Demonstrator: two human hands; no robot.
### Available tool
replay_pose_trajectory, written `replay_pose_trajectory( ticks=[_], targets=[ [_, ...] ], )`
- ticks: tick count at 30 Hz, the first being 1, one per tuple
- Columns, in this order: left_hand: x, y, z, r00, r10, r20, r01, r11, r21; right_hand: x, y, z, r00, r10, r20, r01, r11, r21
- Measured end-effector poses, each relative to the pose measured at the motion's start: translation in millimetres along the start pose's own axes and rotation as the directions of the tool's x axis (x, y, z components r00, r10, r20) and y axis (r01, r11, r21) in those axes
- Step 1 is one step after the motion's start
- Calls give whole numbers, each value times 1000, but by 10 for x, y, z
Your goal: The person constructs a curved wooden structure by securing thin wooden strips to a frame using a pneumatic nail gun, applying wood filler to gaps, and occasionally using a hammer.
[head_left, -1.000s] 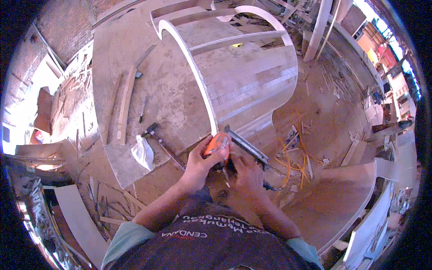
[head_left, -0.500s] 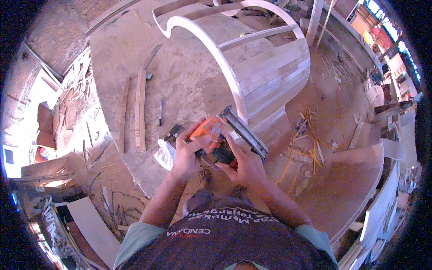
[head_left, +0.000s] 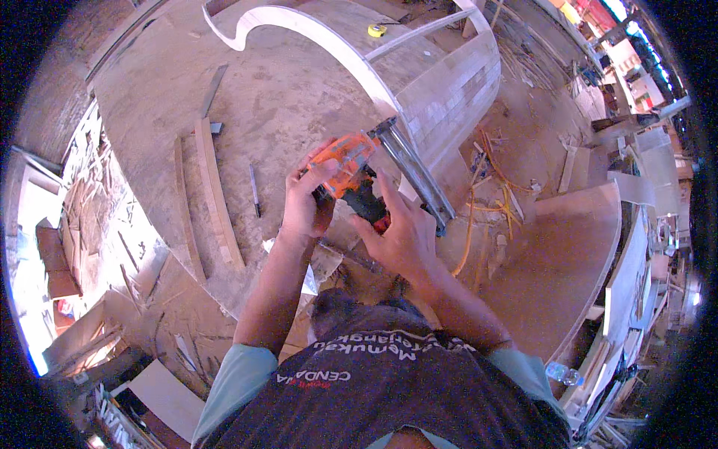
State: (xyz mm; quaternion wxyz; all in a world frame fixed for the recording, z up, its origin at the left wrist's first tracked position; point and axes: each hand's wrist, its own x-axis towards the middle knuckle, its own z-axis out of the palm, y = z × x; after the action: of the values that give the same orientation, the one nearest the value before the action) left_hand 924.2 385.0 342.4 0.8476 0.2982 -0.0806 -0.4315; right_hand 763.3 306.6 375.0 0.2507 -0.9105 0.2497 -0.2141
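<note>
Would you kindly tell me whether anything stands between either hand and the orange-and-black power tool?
Nothing visible does: the left hand holds the power tool by its orange body, and the right hand is on its black handle. The curved wooden frame lies beyond the tool, not between.

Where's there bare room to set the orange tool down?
Widest: the surface between the pen and the curved pale rim. A narrow bare gap separates the pen from the wooden strips. Crowded: right of the tool, where orange hose lies tangled.
</note>
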Motion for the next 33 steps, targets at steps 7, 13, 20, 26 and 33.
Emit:
replay_pose_trajectory(
  ticks=[7,13,20,26,33],
  targets=[
    [132,70,-42,999,1,46,-1,1000,-20,116,-49,68,998,57,24,-56,997,-47],
    [160,67,-67,999,9,39,-9,1000,-14,130,-41,99,996,81,41,-80,996,-26],
    [205,38,-118,999,11,53,-10,999,-32,150,-37,122,999,35,0,-35,997,-62],
    [239,27,-158,996,16,92,-14,1000,-25,150,-49,112,999,32,-13,-32,999,4],
    [217,5,-122,997,35,62,-40,996,78,169,-74,91,998,56,11,-55,998,-27]
  ],
)
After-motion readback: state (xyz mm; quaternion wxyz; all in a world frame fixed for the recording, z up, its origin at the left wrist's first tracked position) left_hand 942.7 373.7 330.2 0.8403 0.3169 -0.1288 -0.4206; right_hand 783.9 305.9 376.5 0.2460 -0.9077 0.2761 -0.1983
